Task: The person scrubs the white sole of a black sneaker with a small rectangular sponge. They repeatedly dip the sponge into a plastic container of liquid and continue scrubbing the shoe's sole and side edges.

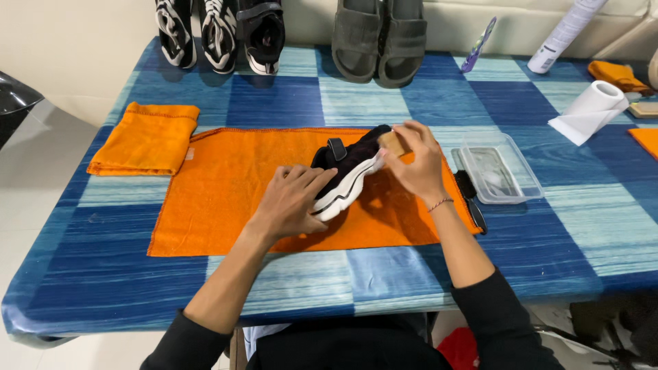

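A black shoe with a white sole [346, 173] lies tilted on its side in the middle of a spread orange cloth [226, 192] on the blue checked table [103, 274]; its heel end is hidden under the left hand [291, 202], which is pressed flat over it, fingers clasping the sole; the toe end is partly covered by the right hand [415, 164], which pinches a small tan block [393, 142] against the upper; whether the block is a sponge or a brush cannot be told, since only one corner shows.

Just right of the cloth stands a clear plastic tub [529, 179]; its contents look like shallow liquid, hard to make out; a dark brush [470, 194] lies between tub and cloth, half hidden by the right wrist.

Farther out, a folded orange cloth [145, 139] sits left; three black-and-white shoes [219, 31] and grey sandals [380, 41] line the far edge, tops cut off; a paper roll [593, 109] and a white spray can [565, 31], also cut off, lie right.
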